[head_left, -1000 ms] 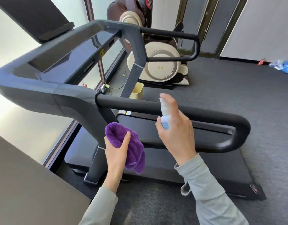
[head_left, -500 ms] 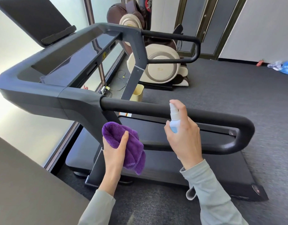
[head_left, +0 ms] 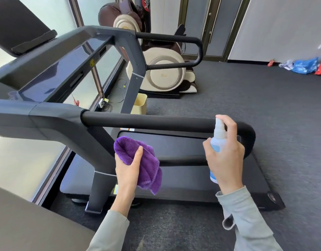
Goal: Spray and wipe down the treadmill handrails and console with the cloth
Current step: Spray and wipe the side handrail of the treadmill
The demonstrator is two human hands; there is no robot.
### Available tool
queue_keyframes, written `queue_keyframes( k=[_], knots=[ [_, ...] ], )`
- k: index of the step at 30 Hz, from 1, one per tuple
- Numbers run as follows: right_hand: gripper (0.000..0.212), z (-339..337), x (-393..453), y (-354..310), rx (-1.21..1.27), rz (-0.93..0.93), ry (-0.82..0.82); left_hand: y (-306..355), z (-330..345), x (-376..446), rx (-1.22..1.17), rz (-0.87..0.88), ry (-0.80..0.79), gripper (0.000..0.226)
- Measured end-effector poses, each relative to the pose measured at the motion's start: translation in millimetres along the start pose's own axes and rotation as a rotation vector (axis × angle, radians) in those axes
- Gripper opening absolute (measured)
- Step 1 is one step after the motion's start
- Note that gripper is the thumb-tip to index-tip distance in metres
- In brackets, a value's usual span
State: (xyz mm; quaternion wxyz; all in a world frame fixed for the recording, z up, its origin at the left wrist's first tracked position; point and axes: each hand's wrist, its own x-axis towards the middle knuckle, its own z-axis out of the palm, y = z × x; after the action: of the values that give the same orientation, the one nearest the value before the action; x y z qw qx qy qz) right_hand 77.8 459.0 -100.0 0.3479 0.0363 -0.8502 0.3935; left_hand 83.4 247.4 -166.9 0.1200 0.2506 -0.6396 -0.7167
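Console (head_left: pixel 52 69): it sits at ten o'clock, dark and shiny, not yet touched by the cloth in this view.
Left hand (head_left: pixel 128 171): its grip is closed around the purple cloth (head_left: pixel 139 160), with the thumb lying on top. It waits low, at about seven o'clock from the near handrail (head_left: pixel 156 123), so I think the cloth is kept ready to wipe once the spray lands.
Near handrail: a long black bar that runs across the middle, from the grey frame out to three o'clock, where it bends down and back.
Right hand (head_left: pixel 226 158): its grip is wrapped around the spray bottle (head_left: pixel 218 140), and one finger sits on the top. The nozzle is just beside the bar, so the step in hand looks like spraying.
Far handrail (head_left: pixel 174 38): at twelve o'clock, well apart from both hands. It is still to be done, I think.
Other things: a cream massage chair (head_left: pixel 161 73) and a small yellow bin (head_left: pixel 140 105) stand behind the treadmill. Bags (head_left: pixel 304 66) lie on the floor at two o'clock.
In the way: the grey post (head_left: pixel 99 163) stands just beside the cloth, but nothing blocks the bar.
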Motion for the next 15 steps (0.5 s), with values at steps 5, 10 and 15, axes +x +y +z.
queue_keyframes(
  k=[5, 10, 15],
  knots=[
    [0.068, -6, -10, 13, -0.060, -0.013, -0.072, -3, -1, -6, 0.030, 0.002, 0.017, 0.069],
    [0.071, 21, -46, 5, -0.086, -0.027, -0.249, -11, -26, -7, 0.050, -0.001, 0.055, 0.071],
    [0.069, 72, -82, -5, -0.213, 0.063, -0.558, -25, -62, -5, 0.056, -0.036, 0.139, 0.050]
  ],
)
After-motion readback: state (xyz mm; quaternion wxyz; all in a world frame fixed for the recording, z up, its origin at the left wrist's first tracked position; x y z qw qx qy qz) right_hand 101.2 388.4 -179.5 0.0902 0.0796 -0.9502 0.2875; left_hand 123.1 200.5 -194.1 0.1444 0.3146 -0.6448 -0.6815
